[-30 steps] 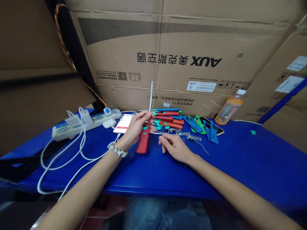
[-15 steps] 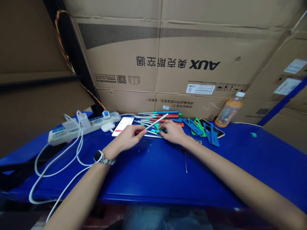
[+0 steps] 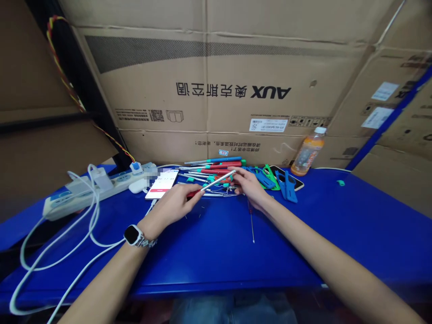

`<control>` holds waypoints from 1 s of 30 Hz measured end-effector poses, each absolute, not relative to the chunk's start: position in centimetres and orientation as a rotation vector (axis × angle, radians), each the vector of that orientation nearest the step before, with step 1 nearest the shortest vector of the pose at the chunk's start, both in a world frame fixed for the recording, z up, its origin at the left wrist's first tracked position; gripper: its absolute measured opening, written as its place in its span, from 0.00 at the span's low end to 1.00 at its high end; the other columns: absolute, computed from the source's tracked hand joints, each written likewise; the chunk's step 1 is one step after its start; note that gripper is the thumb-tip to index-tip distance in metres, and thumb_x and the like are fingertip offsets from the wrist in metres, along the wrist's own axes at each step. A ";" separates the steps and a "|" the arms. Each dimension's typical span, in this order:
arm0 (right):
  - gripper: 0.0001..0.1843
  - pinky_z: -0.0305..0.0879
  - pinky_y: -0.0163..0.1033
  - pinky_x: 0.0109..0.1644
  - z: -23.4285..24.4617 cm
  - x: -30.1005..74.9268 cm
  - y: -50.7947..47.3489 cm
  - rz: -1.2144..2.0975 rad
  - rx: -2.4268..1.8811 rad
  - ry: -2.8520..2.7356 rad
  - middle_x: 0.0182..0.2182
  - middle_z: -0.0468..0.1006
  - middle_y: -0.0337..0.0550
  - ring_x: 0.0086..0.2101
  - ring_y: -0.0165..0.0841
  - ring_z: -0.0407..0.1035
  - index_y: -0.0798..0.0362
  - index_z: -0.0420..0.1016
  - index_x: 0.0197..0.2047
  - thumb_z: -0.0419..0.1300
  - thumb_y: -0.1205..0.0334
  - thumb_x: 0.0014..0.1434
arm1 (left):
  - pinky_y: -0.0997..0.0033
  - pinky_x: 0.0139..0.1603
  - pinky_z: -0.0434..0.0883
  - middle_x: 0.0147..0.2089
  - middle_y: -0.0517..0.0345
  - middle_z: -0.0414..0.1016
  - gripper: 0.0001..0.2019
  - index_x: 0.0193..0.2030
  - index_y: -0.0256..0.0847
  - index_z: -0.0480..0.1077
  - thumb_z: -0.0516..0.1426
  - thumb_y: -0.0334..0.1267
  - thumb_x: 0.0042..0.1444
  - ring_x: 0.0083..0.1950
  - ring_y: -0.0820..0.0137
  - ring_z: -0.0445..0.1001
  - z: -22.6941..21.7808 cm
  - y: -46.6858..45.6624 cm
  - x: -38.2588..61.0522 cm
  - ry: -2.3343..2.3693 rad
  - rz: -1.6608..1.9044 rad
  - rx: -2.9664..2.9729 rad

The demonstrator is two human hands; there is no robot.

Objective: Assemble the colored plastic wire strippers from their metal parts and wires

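Observation:
A screwdriver (image 3: pixel 218 181) with a red handle and a long metal shaft is gripped in my left hand (image 3: pixel 173 203), its shaft slanting up to the right. My right hand (image 3: pixel 249 183) is at the shaft's far end with thumb and fingers curled together; what they pinch, if anything, is hidden. Behind both hands lies a pile of screwdrivers (image 3: pixel 222 164) with red and blue handles and green parts. Below my right wrist a thin rod (image 3: pixel 252 227) with a dark red end lies on the blue table (image 3: pixel 216 252).
Left of the pile are a lit phone (image 3: pixel 164 183), a white case (image 3: pixel 137 185) and a power strip (image 3: pixel 56 204) with looping white cables (image 3: pixel 96 220). On the right are blue cutters (image 3: pixel 286 186), a dark phone (image 3: pixel 299 182), a drink bottle (image 3: pixel 308 152) and a green scrap (image 3: pixel 340 183). Cardboard (image 3: pixel 232 63) stands behind.
The camera view has turned slightly right. My right hand has lifted from the pile to the tip of the screwdriver's shaft. The left hand still holds the screwdriver.

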State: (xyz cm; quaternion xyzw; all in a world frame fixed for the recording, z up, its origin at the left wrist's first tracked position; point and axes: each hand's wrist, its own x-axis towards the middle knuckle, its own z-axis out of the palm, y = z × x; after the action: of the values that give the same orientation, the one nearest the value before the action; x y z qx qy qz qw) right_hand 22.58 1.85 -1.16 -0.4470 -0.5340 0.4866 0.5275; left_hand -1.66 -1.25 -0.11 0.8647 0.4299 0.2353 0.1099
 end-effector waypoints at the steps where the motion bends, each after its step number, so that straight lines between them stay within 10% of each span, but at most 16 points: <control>1: 0.18 0.59 0.30 0.22 -1.1 22.9 1.4 1.222 -1.022 -1.148 0.29 0.75 0.38 0.27 0.29 0.68 0.53 0.75 0.45 0.63 0.58 0.50 | 0.71 0.31 0.60 0.29 0.57 0.72 0.18 0.37 0.39 0.72 0.47 0.47 0.69 0.29 0.70 0.67 -0.1 -1.3 -1.6 1.261 0.682 2.551; 30: 0.24 0.61 0.29 0.20 -1.8 22.3 0.3 1.237 -0.790 -1.013 0.25 0.79 0.35 0.20 0.25 0.68 0.52 0.67 0.31 0.76 0.52 0.40 | 0.69 0.33 0.61 0.33 0.55 0.75 0.15 0.36 0.40 0.70 0.47 0.41 0.69 0.31 0.68 0.71 -0.2 -2.6 -0.1 1.400 0.673 2.676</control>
State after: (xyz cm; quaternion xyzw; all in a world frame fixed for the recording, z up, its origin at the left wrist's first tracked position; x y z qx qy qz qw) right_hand 22.25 0.33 -1.75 -0.3447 -0.4421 0.5396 0.6282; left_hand -0.05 -2.56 -0.23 0.8646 0.4523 0.2174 0.0237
